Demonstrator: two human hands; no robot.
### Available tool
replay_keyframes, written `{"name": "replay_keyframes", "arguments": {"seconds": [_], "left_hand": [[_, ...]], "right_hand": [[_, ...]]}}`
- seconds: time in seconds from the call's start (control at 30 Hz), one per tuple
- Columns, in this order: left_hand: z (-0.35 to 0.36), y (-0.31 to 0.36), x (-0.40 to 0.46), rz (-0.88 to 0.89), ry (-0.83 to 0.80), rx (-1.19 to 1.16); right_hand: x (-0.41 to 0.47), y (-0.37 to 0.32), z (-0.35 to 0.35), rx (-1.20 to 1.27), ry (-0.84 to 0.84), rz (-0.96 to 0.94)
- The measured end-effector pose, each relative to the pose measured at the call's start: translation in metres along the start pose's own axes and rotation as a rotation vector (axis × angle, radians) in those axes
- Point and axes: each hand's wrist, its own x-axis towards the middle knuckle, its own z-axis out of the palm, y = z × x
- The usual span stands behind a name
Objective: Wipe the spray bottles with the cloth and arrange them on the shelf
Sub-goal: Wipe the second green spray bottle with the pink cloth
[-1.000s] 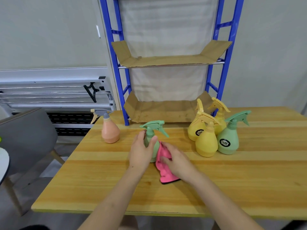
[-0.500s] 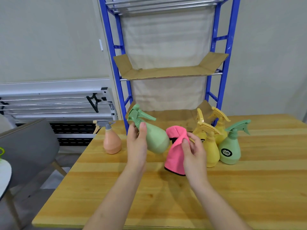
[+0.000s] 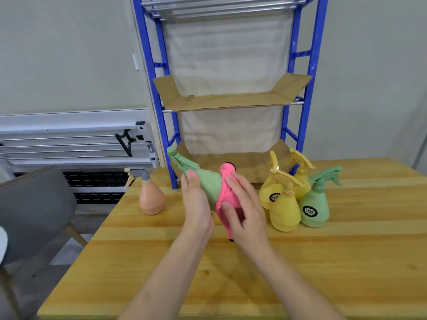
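My left hand (image 3: 196,204) grips a light green spray bottle (image 3: 208,181), held tilted above the table with its nozzle pointing up and left. My right hand (image 3: 245,211) holds a pink cloth (image 3: 227,195) wrapped against the bottle's body and base. An orange spray bottle (image 3: 151,197) stands at the left of the table. Three yellow spray bottles (image 3: 285,209) and another green one (image 3: 315,207) stand clustered at the right. The blue shelf (image 3: 161,98) stands behind, its levels lined with cardboard (image 3: 226,100).
The wooden table (image 3: 323,262) runs under my arms. A grey chair (image 3: 34,204) stands left of the table. A white metal rack (image 3: 69,139) leans along the wall at the left.
I lifted the green bottle off the table and tipped it leftward. The pink cloth rose with my right hand and now covers the bottle's lower body.
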Motion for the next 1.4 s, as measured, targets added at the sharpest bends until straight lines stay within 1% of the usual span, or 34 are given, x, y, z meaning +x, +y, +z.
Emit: {"name": "replay_keyframes", "arguments": {"seconds": [0.17, 0.23, 0.27, 0.3, 0.33, 0.37, 0.47, 0.53, 0.6, 0.67, 0.73, 0.8, 0.83, 0.9, 0.97, 1.03, 1.1, 1.17, 1.23, 1.33, 1.4], "left_hand": [[0.003, -0.005, -0.01, -0.059, -0.036, -0.133], [0.004, -0.005, -0.014, -0.05, -0.042, -0.14], [0.005, -0.005, -0.015, -0.043, -0.036, -0.128], [0.006, -0.006, -0.016, -0.035, -0.032, -0.107], [0.007, -0.006, -0.016, -0.028, -0.037, -0.083], [0.007, -0.007, -0.015, -0.023, -0.041, -0.063], [0.006, -0.008, -0.009, -0.029, -0.047, -0.043], [0.009, -0.005, -0.01, -0.017, -0.065, -0.031], [0.011, -0.003, -0.011, 0.004, -0.098, -0.017], [0.01, 0.0, -0.014, 0.024, -0.125, -0.006], [0.007, 0.002, -0.015, 0.04, -0.173, 0.006], [0.006, 0.003, -0.015, 0.041, -0.199, 0.021], [0.007, 0.003, -0.014, 0.033, -0.193, 0.015], [0.009, 0.0, -0.01, 0.004, -0.15, 0.036], [0.011, -0.003, -0.005, -0.046, -0.133, 0.092], [0.01, -0.005, -0.004, -0.095, -0.164, 0.144], [0.01, -0.003, -0.006, -0.118, -0.203, 0.165], [0.01, -0.003, -0.006, -0.129, -0.195, 0.105], [0.012, -0.001, -0.006, -0.097, -0.16, 0.066], [0.011, -0.003, -0.005, -0.054, -0.152, 0.028], [0.009, -0.002, -0.006, -0.048, -0.157, -0.006]], "right_hand": [[0.009, -0.016, 0.008, 0.257, 0.164, 0.339], [0.012, -0.022, 0.013, 0.425, 0.214, 0.491], [0.012, -0.022, 0.015, 0.463, 0.23, 0.537], [0.011, -0.021, 0.017, 0.46, 0.24, 0.543], [0.01, -0.018, 0.018, 0.409, 0.245, 0.504], [0.009, -0.015, 0.02, 0.327, 0.244, 0.436], [0.005, -0.001, 0.02, 0.114, 0.2, 0.147], [0.006, 0.002, 0.02, 0.084, 0.211, 0.09], [0.008, -0.003, 0.021, 0.18, 0.243, 0.165], [0.012, -0.015, 0.021, 0.366, 0.289, 0.379], [0.016, -0.023, 0.019, 0.493, 0.319, 0.583], [0.019, -0.023, 0.015, 0.518, 0.313, 0.684], [0.02, -0.021, 0.014, 0.51, 0.287, 0.7], [0.018, -0.014, 0.015, 0.449, 0.245, 0.638], [0.014, -0.005, 0.017, 0.331, 0.233, 0.491], [0.012, -0.001, 0.014, 0.182, 0.224, 0.3], [0.011, 0.005, 0.01, 0.089, 0.201, 0.14], [0.011, 0.005, 0.008, 0.041, 0.196, 0.07], [0.009, 0.007, 0.013, 0.077, 0.178, 0.122], [0.01, -0.001, 0.015, 0.265, 0.176, 0.399], [0.015, -0.007, 0.011, 0.399, 0.141, 0.577]]}}
